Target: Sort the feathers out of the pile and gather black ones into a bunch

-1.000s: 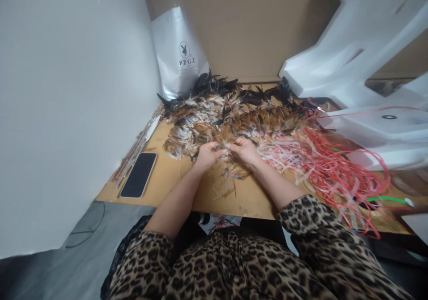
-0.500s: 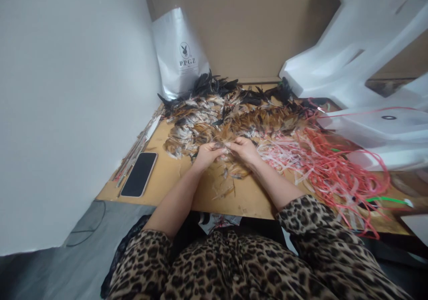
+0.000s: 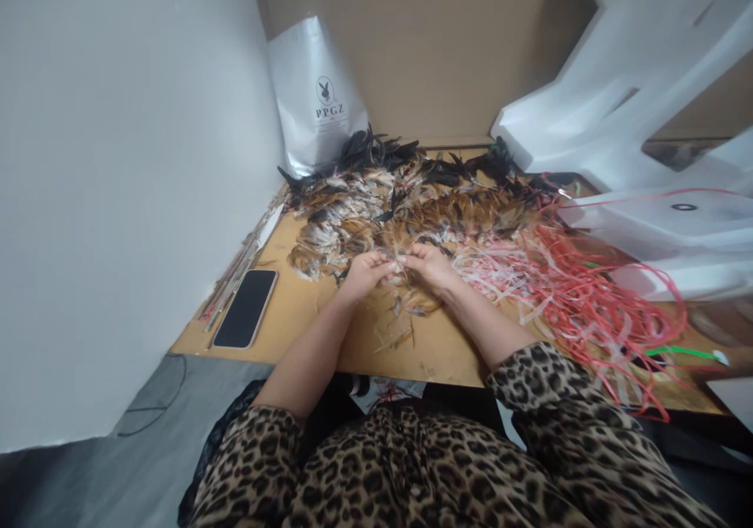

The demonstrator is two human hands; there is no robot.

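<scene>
A big heap of brown, white and black feathers (image 3: 412, 198) covers the far half of the wooden table (image 3: 306, 316). My left hand (image 3: 365, 272) and my right hand (image 3: 431, 265) meet at the heap's near edge, fingertips pinched together on a small bunch of feathers (image 3: 395, 261). A few loose feathers (image 3: 405, 316) lie on the wood just below my hands. Both forearms reach in from leopard-print sleeves.
A black phone (image 3: 245, 308) lies at the table's left, beside thin sticks (image 3: 241, 261) along the white wall. A tangle of red and white strips (image 3: 576, 285) spreads to the right. A white bag (image 3: 318, 92) stands at the back; white foam pieces (image 3: 635, 96) lean right.
Hardly anything differs. My hands stay at the same spot with the fingertips shifting slightly on the feathers.
</scene>
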